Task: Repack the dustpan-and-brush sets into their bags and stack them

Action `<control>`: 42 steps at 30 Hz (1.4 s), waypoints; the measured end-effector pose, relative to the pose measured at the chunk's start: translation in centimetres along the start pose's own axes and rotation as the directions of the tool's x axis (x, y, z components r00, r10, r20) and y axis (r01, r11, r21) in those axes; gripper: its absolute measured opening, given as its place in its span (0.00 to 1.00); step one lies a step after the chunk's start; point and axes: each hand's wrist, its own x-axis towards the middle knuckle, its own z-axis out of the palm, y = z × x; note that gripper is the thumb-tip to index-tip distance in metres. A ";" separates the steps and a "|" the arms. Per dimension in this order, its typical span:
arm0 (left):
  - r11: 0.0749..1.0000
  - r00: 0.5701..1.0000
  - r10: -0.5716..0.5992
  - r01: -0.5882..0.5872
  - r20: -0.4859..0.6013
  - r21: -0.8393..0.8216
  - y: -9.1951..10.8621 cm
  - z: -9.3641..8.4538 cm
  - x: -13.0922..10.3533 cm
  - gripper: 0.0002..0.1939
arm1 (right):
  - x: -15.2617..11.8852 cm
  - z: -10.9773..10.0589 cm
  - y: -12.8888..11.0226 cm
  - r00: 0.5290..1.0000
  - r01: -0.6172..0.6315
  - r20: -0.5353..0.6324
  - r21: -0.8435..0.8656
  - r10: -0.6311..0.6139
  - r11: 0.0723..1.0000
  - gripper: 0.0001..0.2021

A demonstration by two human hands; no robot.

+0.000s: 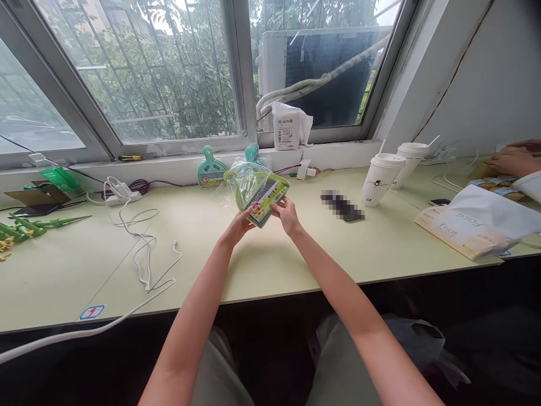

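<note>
Above the table, a yellow-green mini dustpan and brush set (262,198) is tilted between my two hands, with a printed label across its grey bristles and clear plastic wrap around its handle end. My left hand (240,226) is closed on its lower left edge. On the lower right edge, my right hand (287,215) grips it with the thumb over the label. Behind it, a teal dustpan set (211,168) leans at the window wall. More teal sets (252,158) stand to its right, partly hidden by the held one.
White cables (146,248) sprawl on the left of the pale table. To the right are a blurred-out dark object (342,206), paper cups (381,177) and a tissue pack (469,225). Another person's hands (515,159) are at the far right. A white package (287,128) rests on the sill.
</note>
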 end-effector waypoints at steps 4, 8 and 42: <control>0.995 0.998 0.056 -0.059 -0.039 -0.079 0.1 0.4 0.0 0.21 | -0.3 0.4 0.0 1.000 -0.005 0.021 -0.020 0.005 1.000 0.14; 0.986 0.989 0.124 -0.132 -0.074 -0.106 0.4 0.4 -0.2 0.20 | -0.2 0.2 -0.2 0.990 -0.037 0.134 -0.027 0.040 0.999 0.18; 0.989 0.995 0.098 -0.095 0.023 -0.114 -1.6 3.4 0.0 0.23 | -0.5 0.6 -0.4 0.995 0.089 -0.054 0.008 -0.088 0.996 0.13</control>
